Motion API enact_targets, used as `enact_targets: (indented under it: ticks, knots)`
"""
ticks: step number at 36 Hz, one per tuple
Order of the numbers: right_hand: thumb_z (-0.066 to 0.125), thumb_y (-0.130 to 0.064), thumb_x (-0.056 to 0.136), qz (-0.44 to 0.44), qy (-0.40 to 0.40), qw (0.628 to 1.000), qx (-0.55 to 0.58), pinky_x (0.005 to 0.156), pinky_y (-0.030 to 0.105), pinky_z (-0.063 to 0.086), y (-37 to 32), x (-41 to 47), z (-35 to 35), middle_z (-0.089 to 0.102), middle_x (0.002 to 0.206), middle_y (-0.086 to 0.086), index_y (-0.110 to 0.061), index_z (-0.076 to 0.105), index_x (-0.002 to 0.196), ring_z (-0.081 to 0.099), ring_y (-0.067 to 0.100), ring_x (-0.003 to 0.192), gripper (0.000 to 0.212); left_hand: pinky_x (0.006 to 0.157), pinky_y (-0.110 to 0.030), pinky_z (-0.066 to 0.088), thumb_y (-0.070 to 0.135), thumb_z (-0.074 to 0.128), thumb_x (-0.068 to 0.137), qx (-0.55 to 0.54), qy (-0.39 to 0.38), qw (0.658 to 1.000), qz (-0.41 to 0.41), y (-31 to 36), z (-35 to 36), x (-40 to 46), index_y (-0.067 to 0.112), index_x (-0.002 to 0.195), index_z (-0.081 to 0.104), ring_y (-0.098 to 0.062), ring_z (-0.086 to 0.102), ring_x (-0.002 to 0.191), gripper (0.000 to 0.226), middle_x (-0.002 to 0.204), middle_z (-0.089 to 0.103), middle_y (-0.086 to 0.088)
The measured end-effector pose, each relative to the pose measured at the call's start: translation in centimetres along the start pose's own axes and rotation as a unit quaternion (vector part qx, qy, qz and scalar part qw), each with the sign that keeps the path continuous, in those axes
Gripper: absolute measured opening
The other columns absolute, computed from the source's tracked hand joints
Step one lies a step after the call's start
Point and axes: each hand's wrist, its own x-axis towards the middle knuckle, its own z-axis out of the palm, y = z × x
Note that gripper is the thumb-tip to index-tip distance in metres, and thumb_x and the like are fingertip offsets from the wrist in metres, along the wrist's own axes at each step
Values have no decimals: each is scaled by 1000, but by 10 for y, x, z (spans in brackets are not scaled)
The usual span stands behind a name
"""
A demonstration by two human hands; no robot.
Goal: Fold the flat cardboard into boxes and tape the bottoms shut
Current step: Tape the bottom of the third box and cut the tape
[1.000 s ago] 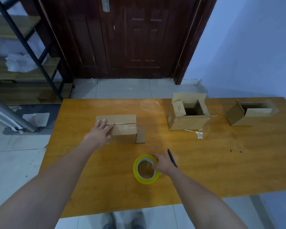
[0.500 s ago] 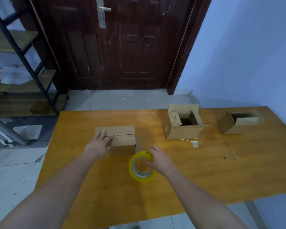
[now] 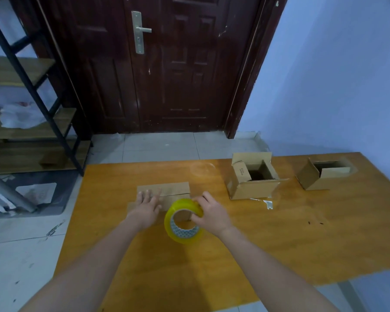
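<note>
**Tape roll held up beside the closed box**

Orange tabletop (image 3: 279,239) stands before a dark wooden door (image 3: 167,64), with a shelf rack (image 3: 32,91) at left. Two open boxes (image 3: 252,179) (image 3: 322,175) sit well apart at the far right. Near the middle, the left hand (image 3: 147,206) lies flat, fingers straight, on the closed cardboard box (image 3: 173,190). Just beside it, the right hand (image 3: 209,212) grips the yellow tape roll (image 3: 182,221), lifted on edge in front of the box.

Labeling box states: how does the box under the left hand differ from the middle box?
The box under the left hand has its flaps folded shut, the left hand pressing them; the middle box stands open, flaps up, untouched. Both are plain brown cardboard on the table.
</note>
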Motion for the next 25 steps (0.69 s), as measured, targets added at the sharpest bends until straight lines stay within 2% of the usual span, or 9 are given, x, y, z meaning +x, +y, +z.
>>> enact_targets:
  ticks: [3, 7, 10, 13, 16, 19, 21, 23, 25]
  knots:
    - [60, -32, 86, 1, 6, 1000, 1, 63, 24, 39, -12, 13, -10, 50, 113, 4, -12, 57, 125, 51, 16, 81, 44, 117, -43, 8, 29, 23, 104, -74, 8, 997, 0, 0, -5, -1, 24, 151, -9, -30, -14, 146, 58, 159, -9, -9]
    - [60, -32, 86, 22, 24, 999, -15, 75, 36, 47, -26, 32, -22, 51, 114, 6, -9, 57, 126, 57, 28, 94, 46, 113, -38, 22, 16, 29, 103, -153, 10, 988, 0, -11, -9, 8, 12, 150, 16, -30, -1, 147, 49, 159, -7, -12]
    - [58, -33, 87, 46, 52, 997, -17, 76, 35, 45, -36, 46, -33, 48, 117, 6, -11, 55, 128, 57, 28, 95, 46, 115, -33, 17, 8, 29, 100, -164, 10, 986, 24, -20, -9, 12, 12, 148, 24, -27, -3, 148, 48, 160, 1, -12]
    - [58, -34, 88, 64, 79, 995, -18, 74, 36, 46, -46, 61, -36, 46, 116, 5, -9, 55, 121, 56, 27, 95, 41, 117, -33, 12, 8, 30, 101, -182, 7, 983, 28, -23, -9, 13, 13, 150, 20, -25, -4, 148, 50, 160, -2, -9]
    - [60, -30, 87, 54, 108, 991, -48, 68, 28, 39, -55, 75, -34, 47, 113, 6, -8, 56, 113, 54, 25, 100, 34, 119, -34, 11, 8, 31, 100, -219, 19, 975, 28, -24, -8, 15, 14, 150, 20, -25, 0, 148, 51, 160, -1, -8]
    - [59, -30, 89, 30, 96, 989, -109, 75, 32, 47, -58, 86, -26, 46, 121, 8, -8, 50, 126, 48, 25, 113, 44, 117, -30, 12, 5, 33, 99, -262, 39, 964, 29, -25, -9, 18, 10, 147, 27, -24, 7, 147, 49, 159, 9, -10]
    - [75, -32, 75, 2, 96, 983, -154, 61, 32, 52, -60, 90, -20, 54, 111, 11, -6, 58, 117, 56, 28, 102, 51, 114, -28, 18, 5, 35, 99, -305, 51, 951, 18, -25, -8, 18, 8, 146, 27, -25, 19, 144, 48, 156, 19, -12]
    - [87, -37, 53, -26, 112, 977, -177, 39, 26, 45, -60, 92, -11, 59, 88, 9, -7, 68, 95, 61, 26, 78, 55, 112, -32, 28, 5, 38, 98, -352, 63, 934, 2, -25, -6, 18, 9, 146, 28, -28, 33, 137, 49, 151, 32, -14]
    - [77, -47, 62, -57, 145, 970, -189, 34, 23, 42, -61, 92, -5, 59, 82, 6, -9, 69, 91, 55, 22, 77, 49, 107, -37, 37, 11, 41, 98, -381, 111, 918, -27, -25, -5, 16, 11, 144, 33, -31, 44, 130, 47, 144, 43, -14]
